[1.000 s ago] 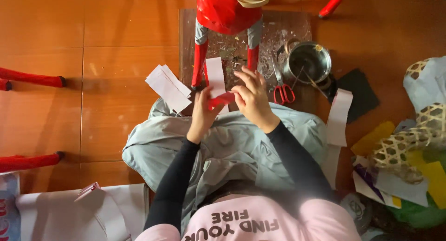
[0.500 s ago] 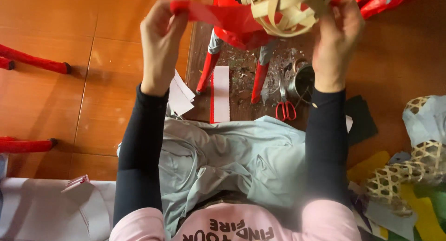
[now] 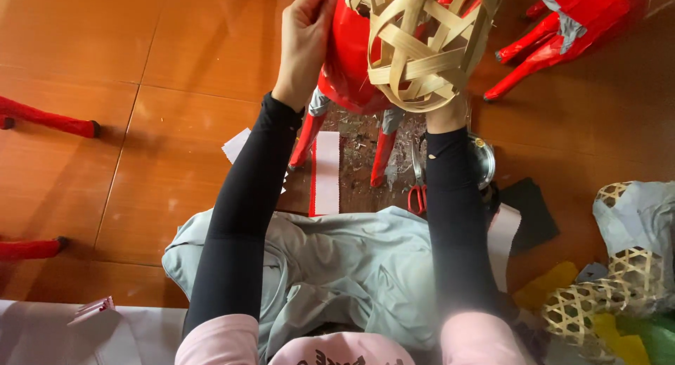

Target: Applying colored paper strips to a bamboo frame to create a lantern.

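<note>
I hold up a woven bamboo frame point(image 3: 422, 48), partly covered in red paper point(image 3: 348, 55), close to the camera. My left hand point(image 3: 306, 31) pinches the top edge of the red paper on the frame's left side. My right hand point(image 3: 448, 113) reaches under the frame and carries it; its fingers are hidden behind the bamboo strips. Two red legs with grey bands point(image 3: 306, 140) hang below the frame. A grey cloth point(image 3: 351, 266) covers my lap.
On the wooden floor lie a white paper strip point(image 3: 327, 174), red-handled scissors point(image 3: 418, 196), a metal bowl point(image 3: 485, 161) and a black sheet point(image 3: 527, 210). Another red figure point(image 3: 562, 20) is at the top right. Woven bamboo pieces point(image 3: 598, 302) sit at the lower right, red legs point(image 3: 49, 119) at the left.
Both hands rose from the paper strip at my lap to the red-covered frame. The frame has since come closer to the camera and fills more of the view.
</note>
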